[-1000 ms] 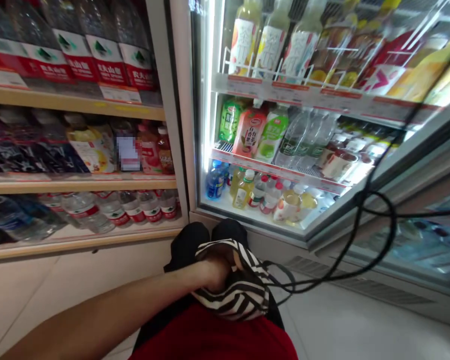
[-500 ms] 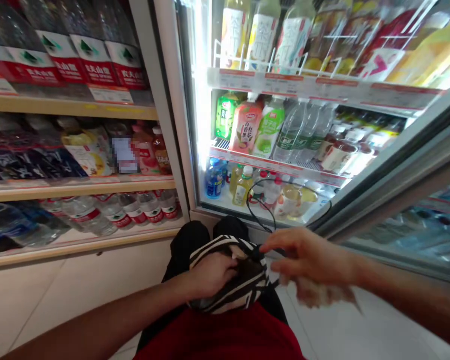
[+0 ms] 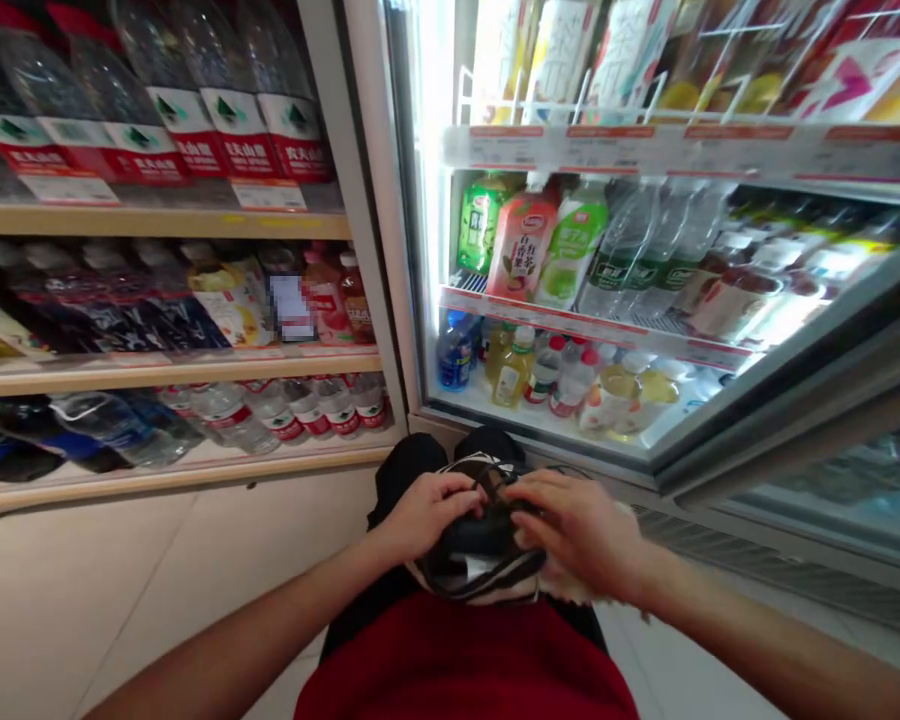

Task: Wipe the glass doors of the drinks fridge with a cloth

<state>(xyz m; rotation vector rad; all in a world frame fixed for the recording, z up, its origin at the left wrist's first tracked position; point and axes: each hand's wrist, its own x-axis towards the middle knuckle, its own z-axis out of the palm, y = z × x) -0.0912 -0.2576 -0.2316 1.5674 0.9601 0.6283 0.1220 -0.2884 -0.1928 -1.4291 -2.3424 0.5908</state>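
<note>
A black-and-white striped bag (image 3: 487,560) hangs at my waist, over a red garment (image 3: 465,660). My left hand (image 3: 431,510) grips the bag's left rim with curled fingers. My right hand (image 3: 577,530) lies over the bag's right side, fingers bent on its opening, where a thin black cord (image 3: 495,490) is bunched. Something pale shows under my right palm; I cannot make it out. Both hands meet over the bag's open mouth.
An open glass-door cooler (image 3: 645,250) with lit shelves of drink bottles stands in front right. Wooden shelves (image 3: 157,365) with water bottles and snack packs fill the left. A pale tiled floor (image 3: 120,580) lies below.
My right hand came in from the right and down onto the bag. The black cord that looped in front of the cooler is now gathered at the bag. The view shifted slightly.
</note>
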